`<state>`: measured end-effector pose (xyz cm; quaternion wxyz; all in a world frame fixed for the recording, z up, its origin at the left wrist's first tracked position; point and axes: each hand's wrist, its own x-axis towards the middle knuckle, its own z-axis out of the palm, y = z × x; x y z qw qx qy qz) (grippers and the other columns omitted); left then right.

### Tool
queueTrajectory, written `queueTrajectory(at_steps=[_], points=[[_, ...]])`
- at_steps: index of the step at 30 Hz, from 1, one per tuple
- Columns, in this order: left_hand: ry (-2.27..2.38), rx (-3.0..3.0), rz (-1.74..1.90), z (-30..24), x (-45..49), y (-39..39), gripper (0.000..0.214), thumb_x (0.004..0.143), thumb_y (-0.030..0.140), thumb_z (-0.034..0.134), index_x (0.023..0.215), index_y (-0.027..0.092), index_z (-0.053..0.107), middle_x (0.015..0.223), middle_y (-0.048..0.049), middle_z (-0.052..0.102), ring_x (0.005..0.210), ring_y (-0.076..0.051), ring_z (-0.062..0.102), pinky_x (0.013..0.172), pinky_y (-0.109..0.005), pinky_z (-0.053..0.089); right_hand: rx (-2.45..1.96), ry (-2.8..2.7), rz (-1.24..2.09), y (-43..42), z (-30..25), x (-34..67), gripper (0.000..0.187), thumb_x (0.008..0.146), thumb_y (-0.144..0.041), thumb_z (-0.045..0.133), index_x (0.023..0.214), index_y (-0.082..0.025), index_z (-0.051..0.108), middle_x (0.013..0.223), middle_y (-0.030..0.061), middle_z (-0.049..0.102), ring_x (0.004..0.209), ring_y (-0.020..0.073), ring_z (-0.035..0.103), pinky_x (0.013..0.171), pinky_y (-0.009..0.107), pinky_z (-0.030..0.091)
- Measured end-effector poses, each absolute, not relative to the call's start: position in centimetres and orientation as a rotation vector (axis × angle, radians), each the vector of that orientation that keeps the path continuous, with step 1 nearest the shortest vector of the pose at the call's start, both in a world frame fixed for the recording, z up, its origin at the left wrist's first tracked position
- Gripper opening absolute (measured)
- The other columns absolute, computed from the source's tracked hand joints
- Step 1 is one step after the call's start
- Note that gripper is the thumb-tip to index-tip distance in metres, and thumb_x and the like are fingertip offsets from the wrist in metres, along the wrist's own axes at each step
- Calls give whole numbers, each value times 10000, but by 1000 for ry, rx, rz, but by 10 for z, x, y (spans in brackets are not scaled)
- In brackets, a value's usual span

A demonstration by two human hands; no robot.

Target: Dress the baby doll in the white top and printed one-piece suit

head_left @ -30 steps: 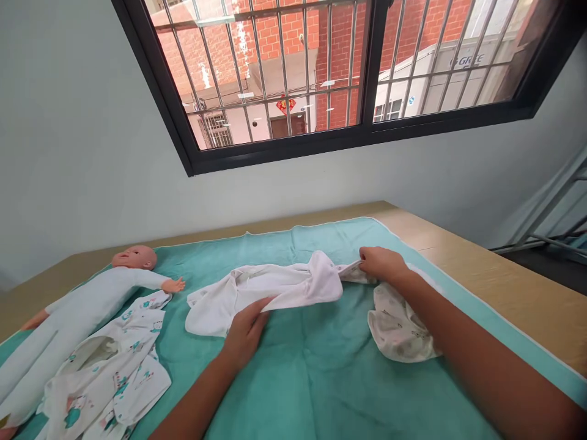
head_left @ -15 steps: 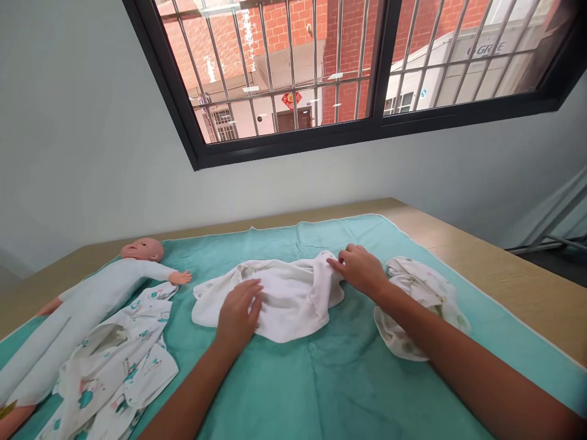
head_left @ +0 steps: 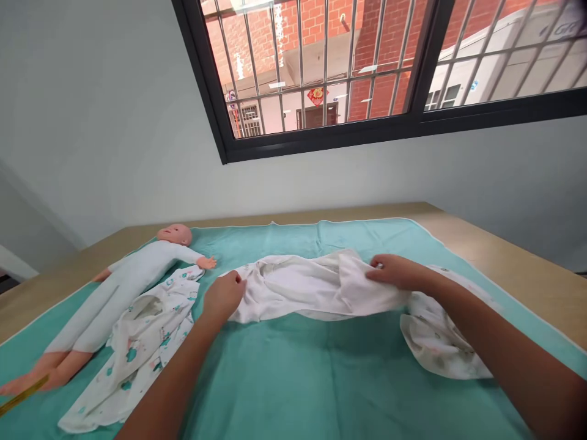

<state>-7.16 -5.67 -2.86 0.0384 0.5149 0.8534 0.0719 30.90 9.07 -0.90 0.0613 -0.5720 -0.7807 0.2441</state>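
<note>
A crumpled white cloth (head_left: 302,284), which looks like a small garment, is stretched sideways in front of me. My left hand (head_left: 224,297) is closed on its left end. At the other end, my right hand (head_left: 397,272) pinches the fabric between thumb and fingers, and a blurred flap hangs below it. Behind my right forearm lies a bunched white printed garment (head_left: 440,342), partly hidden. Left of my left arm, another white baby garment (head_left: 147,330) with teal prints lies crumpled beside a baby doll (head_left: 142,263) in a pale bodysuit.
A teal sheet (head_left: 284,379) covers most of the wooden table (head_left: 458,226). Behind the table stands a pale wall with a barred window in a dark frame (head_left: 321,143). A yellowish strip (head_left: 22,394) crosses the doll's feet.
Both hands have closed on the white cloth and moved apart, pulling it wider. Before, my left hand lay loosely over it. The view has shifted left.
</note>
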Motion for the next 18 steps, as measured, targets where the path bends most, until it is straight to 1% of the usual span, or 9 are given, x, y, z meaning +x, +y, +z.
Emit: queueTrajectory(at_steps=[2, 3, 5, 7, 8, 11, 14, 16, 18], points=[[2428, 1639, 221, -19, -76, -60, 345, 865, 466, 452, 854, 199, 669, 970, -84, 719, 884, -242, 651, 712, -295, 430, -1870, -2524, 610, 94, -12, 317, 239, 696, -370, 662, 869, -204, 664, 978, 106, 689, 813, 282, 629, 631, 342, 434], [2397, 1637, 201, -15, -79, -63, 362, 850, 499, 462, 829, 205, 672, 958, -79, 721, 875, -241, 649, 709, -296, 429, -1914, -2565, 548, 95, -13, 319, 232, 701, -367, 664, 870, -208, 660, 987, 113, 687, 817, 292, 631, 623, 348, 435], [2507, 1556, 171, -9, -86, -68, 396, 854, 529, 433, 849, 212, 671, 963, -90, 721, 885, -265, 649, 713, -319, 428, -1916, -2572, 416, 91, -13, 318, 227, 749, -388, 630, 892, -213, 648, 1031, 120, 676, 833, 301, 634, 625, 361, 444], [2682, 1453, 215, -3, -93, -74, 394, 872, 513, 399, 907, 218, 658, 998, -107, 716, 926, -297, 644, 725, -349, 428, -1763, -2532, 331, 81, -8, 307, 238, 810, -409, 569, 935, -218, 635, 1080, 112, 664, 864, 293, 634, 670, 379, 461], [2731, 1424, 271, 1, -97, -78, 391, 884, 502, 379, 929, 222, 649, 1009, -109, 714, 937, -304, 642, 727, -358, 428, -1656, -2502, 358, 75, -5, 299, 249, 837, -418, 538, 962, -223, 631, 1096, 105, 661, 886, 283, 634, 705, 385, 470], [2761, 1362, 515, 16, -115, -97, 403, 916, 497, 315, 958, 253, 633, 992, -69, 714, 907, -280, 642, 707, -347, 429, -1288, -2436, 732, 52, 8, 263, 310, 895, -483, 487, 1035, -245, 628, 1132, 83, 660, 985, 248, 625, 827, 367, 489], [2818, 1279, 691, 24, -158, -135, 387, 925, 472, 307, 1011, 266, 623, 1038, -45, 700, 913, -254, 635, 704, -327, 432, -986, -2407, 1175, 43, 20, 201, 380, 878, -556, 534, 1054, -239, 648, 1178, 81, 654, 1074, 245, 605, 929, 375, 477], [2935, 1206, 712, 16, -199, -170, 391, 921, 442, 320, 1088, 229, 602, 1144, -85, 658, 1013, -277, 609, 770, -351, 445, -794, -2317, 1488, 50, 23, 142, 405, 864, -557, 571, 1063, -216, 661, 1210, 95, 646, 1132, 253, 586, 982, 397, 460], [3081, 1118, 619, -2, -240, -204, 450, 905, 437, 341, 1179, 159, 564, 1264, -168, 573, 1136, -355, 541, 856, -431, 437, -589, -2089, 1852, 66, 18, 67, 420, 883, -551, 555, 1082, -196, 657, 1260, 114, 622, 1188, 246, 565, 1018, 397, 450]])
